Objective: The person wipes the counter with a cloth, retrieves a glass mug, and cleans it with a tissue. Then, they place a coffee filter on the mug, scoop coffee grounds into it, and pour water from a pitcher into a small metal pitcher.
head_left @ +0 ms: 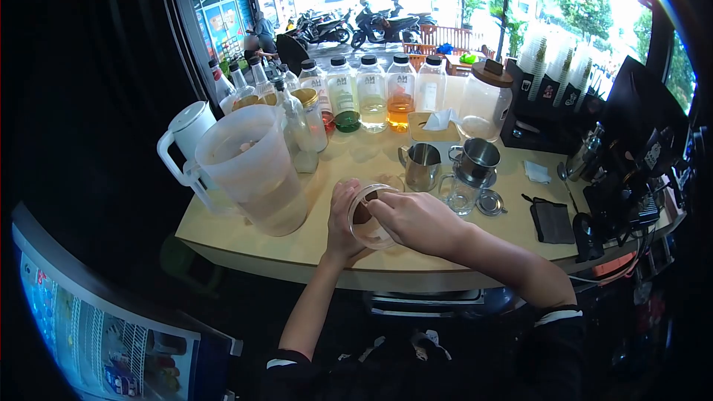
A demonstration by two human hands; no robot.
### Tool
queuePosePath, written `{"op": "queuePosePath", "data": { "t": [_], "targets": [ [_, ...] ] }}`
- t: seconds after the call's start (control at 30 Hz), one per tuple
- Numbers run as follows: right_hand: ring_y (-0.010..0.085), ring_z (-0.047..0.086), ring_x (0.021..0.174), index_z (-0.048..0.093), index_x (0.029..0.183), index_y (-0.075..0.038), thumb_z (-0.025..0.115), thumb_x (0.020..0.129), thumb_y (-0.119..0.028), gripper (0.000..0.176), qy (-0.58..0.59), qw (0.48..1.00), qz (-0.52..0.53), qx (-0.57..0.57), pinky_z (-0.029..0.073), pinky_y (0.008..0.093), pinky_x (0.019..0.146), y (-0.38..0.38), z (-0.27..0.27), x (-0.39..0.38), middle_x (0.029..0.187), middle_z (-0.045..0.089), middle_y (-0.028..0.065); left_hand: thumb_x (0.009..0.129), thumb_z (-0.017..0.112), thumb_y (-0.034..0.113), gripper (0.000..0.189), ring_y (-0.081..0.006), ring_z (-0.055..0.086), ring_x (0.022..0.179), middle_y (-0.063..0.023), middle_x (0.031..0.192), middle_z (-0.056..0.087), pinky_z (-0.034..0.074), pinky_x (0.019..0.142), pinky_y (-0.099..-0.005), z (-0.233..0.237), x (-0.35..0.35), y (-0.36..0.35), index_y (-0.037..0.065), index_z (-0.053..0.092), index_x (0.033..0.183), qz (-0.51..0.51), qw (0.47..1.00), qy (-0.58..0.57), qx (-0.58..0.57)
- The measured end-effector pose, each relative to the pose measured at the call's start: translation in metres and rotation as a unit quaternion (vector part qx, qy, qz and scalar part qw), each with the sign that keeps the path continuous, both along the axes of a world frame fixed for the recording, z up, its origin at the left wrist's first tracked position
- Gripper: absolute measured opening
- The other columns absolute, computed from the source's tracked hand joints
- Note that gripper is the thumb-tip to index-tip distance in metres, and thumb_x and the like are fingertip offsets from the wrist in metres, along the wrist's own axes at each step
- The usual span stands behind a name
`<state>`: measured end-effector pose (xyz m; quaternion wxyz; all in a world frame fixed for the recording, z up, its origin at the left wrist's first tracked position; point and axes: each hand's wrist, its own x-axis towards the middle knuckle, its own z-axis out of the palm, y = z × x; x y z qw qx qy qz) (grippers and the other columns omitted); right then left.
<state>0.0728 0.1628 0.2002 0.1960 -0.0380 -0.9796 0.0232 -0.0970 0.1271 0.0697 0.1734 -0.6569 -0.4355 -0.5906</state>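
Observation:
My left hand (342, 221) is wrapped round the side of a clear round jar (365, 233), which leans with its mouth toward me. Dark brown contents show inside the jar. At its mouth, my right hand (427, 223) has its fingers closed and reaching in past the rim; whatever they pinch is hidden. Just beyond the jar stand a steel milk jug (423, 171) and a glass mug (458, 197) with a metal drip filter (477, 157) on or right behind it. The filter's small round lid (490, 203) lies to the right.
A large plastic pitcher (256, 178) and a white kettle (191, 130) stand on the left. Several bottles (369, 96) line the back of the counter (334, 249). To the right are a wooden-lidded container (483, 108), stacked cups (561, 63) and a dark cloth (552, 220).

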Motion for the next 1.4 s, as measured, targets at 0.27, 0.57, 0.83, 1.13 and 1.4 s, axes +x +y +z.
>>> {"op": "queuePosePath", "data": {
  "t": [0.27,0.57,0.83,1.13,1.4],
  "targets": [
    [0.0352,0.060,0.071,0.052,0.088,0.001,0.052,0.078,-0.007,0.012,-0.028,0.997,-0.026,-0.069,0.048,0.0422,0.062,0.002,-0.010,0.000,0.077,0.058,0.0170,0.055,0.083,0.024,0.093,-0.0350,0.044,0.117,-0.0184,0.126,0.043,0.030,0.103,-0.0497,-0.008,-0.001,0.002,0.005,0.029,0.128,-0.015,1.000,-0.008,-0.017],
    [0.0356,0.059,0.071,0.058,0.083,0.003,0.052,0.082,-0.009,0.013,-0.004,0.989,-0.030,-0.145,0.047,0.0424,0.065,0.004,-0.003,0.011,0.076,0.060,0.0194,0.055,0.083,0.026,0.094,-0.0363,0.043,0.117,-0.0186,0.127,0.042,0.029,0.104,-0.0488,-0.015,-0.003,0.004,0.007,0.028,0.129,-0.024,0.999,-0.036,-0.021],
    [0.0342,0.059,0.065,0.059,0.079,0.004,0.054,0.077,-0.007,0.011,0.066,0.970,-0.011,-0.236,0.048,0.0387,0.064,0.005,0.012,0.029,0.070,0.060,0.0192,0.053,0.085,0.025,0.097,-0.0364,0.041,0.119,-0.0179,0.128,0.042,0.030,0.104,-0.0468,-0.021,-0.004,0.008,0.006,0.028,0.130,-0.037,0.997,-0.059,-0.014],
    [0.0209,0.056,0.051,0.063,0.082,0.002,0.059,0.077,-0.009,0.013,0.120,0.953,-0.070,-0.270,0.045,0.0293,0.053,0.010,0.014,0.044,0.060,0.058,0.0135,0.050,0.086,0.025,0.102,-0.0358,0.041,0.120,-0.0188,0.129,0.040,0.034,0.101,-0.0445,-0.020,-0.006,0.007,0.007,0.028,0.131,-0.059,0.995,-0.080,-0.025],
    [0.0042,0.051,0.056,0.064,0.086,0.004,0.061,0.079,-0.007,0.014,0.162,0.916,-0.073,-0.361,0.041,0.0207,0.052,0.019,0.002,0.049,0.064,0.061,0.0054,0.049,0.087,0.024,0.106,-0.0323,0.041,0.119,-0.0193,0.131,0.036,0.039,0.098,-0.0406,-0.016,-0.005,0.006,0.007,0.024,0.133,-0.039,0.998,-0.047,-0.029]
  ]
}}
